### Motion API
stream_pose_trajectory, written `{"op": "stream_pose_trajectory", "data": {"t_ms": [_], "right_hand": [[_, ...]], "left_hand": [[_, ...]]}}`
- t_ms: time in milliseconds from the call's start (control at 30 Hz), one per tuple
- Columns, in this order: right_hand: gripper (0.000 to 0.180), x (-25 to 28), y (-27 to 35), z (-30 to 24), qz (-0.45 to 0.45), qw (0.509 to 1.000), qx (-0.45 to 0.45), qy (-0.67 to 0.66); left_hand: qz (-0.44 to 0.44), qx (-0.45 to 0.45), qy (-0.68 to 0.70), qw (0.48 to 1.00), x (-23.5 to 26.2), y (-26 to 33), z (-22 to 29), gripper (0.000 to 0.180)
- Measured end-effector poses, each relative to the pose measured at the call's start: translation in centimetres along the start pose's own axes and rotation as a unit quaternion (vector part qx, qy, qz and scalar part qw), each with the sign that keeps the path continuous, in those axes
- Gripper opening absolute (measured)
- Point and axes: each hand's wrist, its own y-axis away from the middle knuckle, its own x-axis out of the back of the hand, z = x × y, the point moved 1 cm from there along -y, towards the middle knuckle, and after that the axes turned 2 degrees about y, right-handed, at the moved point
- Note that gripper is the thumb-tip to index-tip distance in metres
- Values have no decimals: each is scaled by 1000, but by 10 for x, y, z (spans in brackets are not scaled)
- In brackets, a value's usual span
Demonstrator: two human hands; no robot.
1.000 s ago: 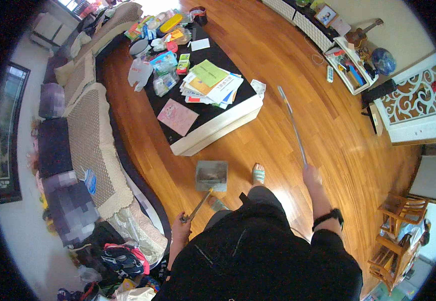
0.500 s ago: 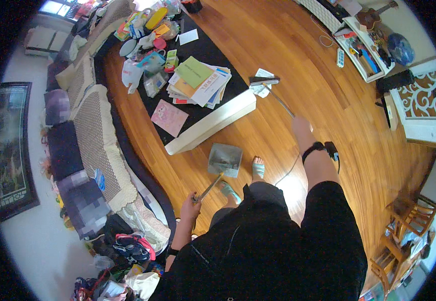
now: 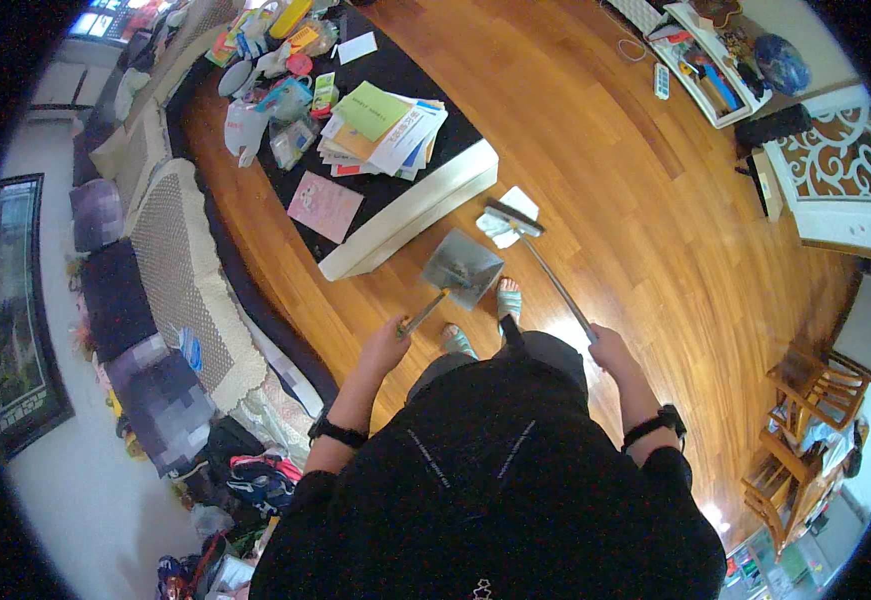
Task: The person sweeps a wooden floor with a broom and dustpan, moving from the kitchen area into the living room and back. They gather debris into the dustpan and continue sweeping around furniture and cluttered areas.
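My left hand (image 3: 385, 347) grips the handle of a grey dustpan (image 3: 462, 268) that rests on the wooden floor just ahead of my feet (image 3: 508, 298). My right hand (image 3: 609, 349) holds the long thin handle of a broom (image 3: 555, 285). The broom's dark head (image 3: 512, 217) sits on the floor beside a white sheet of paper (image 3: 510, 212), just past the dustpan's far edge and close to the corner of the low table.
A low black-topped table (image 3: 405, 205) ahead carries stacked papers (image 3: 380, 125), a pink sheet (image 3: 325, 205) and packets. A long sofa (image 3: 170, 260) with cushions runs along the left. A shelf of items (image 3: 715, 60) and a white cabinet (image 3: 835, 190) stand at right; wooden chairs (image 3: 805, 400) lower right.
The broom head has swept back from the table's corner toward the dustpan, and the dustpan has shifted forward. My view has turned so the table sits more central.
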Motion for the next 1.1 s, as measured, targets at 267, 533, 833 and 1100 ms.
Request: {"op": "stream_pose_trajectory", "data": {"t_ms": [267,533,833,1100], "right_hand": [[37,-39,63,-18,87,974,31,209],[29,-57,73,-26,45,917,89,386],[34,-79,109,-34,-3,898,124,422],[43,-73,166,-22,58,904,66,418]], "left_hand": [[-55,-39,-73,995,26,-1,10,43],[-30,-63,-53,996,17,5,-2,44],[-23,-83,-60,995,17,8,6,45],[-43,-70,-52,995,14,8,-4,44]]}}
